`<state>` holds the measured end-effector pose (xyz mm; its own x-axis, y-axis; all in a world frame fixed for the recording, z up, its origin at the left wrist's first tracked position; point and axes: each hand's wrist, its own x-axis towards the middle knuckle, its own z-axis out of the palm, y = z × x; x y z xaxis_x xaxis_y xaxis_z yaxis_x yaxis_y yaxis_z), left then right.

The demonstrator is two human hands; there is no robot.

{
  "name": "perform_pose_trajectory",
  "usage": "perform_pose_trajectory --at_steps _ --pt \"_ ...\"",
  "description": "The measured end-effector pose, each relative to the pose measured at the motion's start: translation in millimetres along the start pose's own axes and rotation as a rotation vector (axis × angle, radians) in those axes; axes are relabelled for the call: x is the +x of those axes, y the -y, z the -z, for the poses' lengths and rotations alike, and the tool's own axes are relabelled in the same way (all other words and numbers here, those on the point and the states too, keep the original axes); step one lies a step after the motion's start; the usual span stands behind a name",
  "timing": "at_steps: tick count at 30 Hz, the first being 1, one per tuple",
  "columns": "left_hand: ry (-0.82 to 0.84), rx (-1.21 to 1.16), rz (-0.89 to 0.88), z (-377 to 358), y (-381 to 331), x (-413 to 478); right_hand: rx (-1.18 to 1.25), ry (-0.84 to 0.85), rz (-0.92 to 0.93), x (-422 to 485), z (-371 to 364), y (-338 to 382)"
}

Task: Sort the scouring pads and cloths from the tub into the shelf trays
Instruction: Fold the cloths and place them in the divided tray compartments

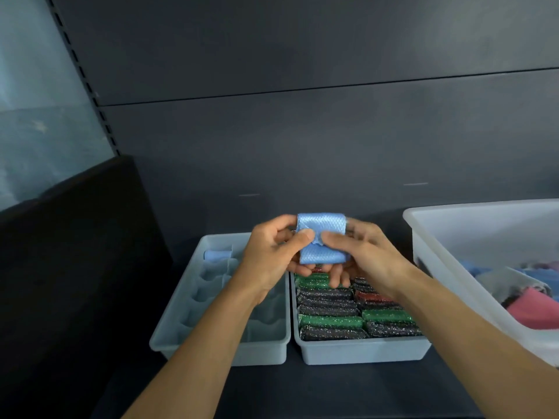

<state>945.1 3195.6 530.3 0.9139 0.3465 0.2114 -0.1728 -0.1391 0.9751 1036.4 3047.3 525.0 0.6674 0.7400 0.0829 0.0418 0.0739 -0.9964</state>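
Observation:
A folded light-blue cloth [322, 237] is held up between both hands above the back of the two shelf trays. My left hand [272, 258] pinches its left edge, and my right hand [363, 255] pinches its right edge with fingers curled under it. The left grey tray [169, 337] has divided compartments; one rolled blue cloth [216, 254] lies in its far compartment. The right grey tray [363, 352] is packed with green, black and red glittery scouring pads [329, 320]. The white tub [438, 261] at the right holds pink and blue cloths [532, 309].
Trays and tub sit on a dark shelf board [272, 391] against a dark grey back panel. A black side panel [75, 252] rises at the left. The slotted shelf upright [87, 86] runs up the upper left.

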Motion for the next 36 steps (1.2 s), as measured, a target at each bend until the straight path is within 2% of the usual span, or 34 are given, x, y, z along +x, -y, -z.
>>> perform_pose_trajectory --at_steps 6,9,12,15,19,22,27,32,36 --pt "0.047 -0.262 0.049 26 8 -3 0.376 0.062 0.019 16 -18 -7" --pt "0.048 -0.301 0.123 45 15 -3 0.371 0.114 -0.046 26 -32 -10" --pt "0.061 -0.356 0.190 72 21 -1 0.224 0.144 -0.135 40 -46 -11" --pt "0.071 -0.139 0.102 102 25 4 -0.073 0.101 -0.039 59 -67 -12" --pt "-0.017 0.205 0.027 146 27 20 -0.268 0.085 0.075 92 -97 -15" --pt "-0.068 0.402 0.022 172 41 33 -0.457 0.061 0.047 119 -116 -29" --pt "-0.145 0.720 -0.052 185 77 59 -0.936 -0.061 0.047 152 -132 -53" --pt "-0.201 0.922 -0.030 175 105 88 -1.169 -0.095 0.051 178 -121 -69" --pt "-0.121 1.140 -0.014 168 123 98 -1.281 -0.067 -0.021 192 -118 -88"
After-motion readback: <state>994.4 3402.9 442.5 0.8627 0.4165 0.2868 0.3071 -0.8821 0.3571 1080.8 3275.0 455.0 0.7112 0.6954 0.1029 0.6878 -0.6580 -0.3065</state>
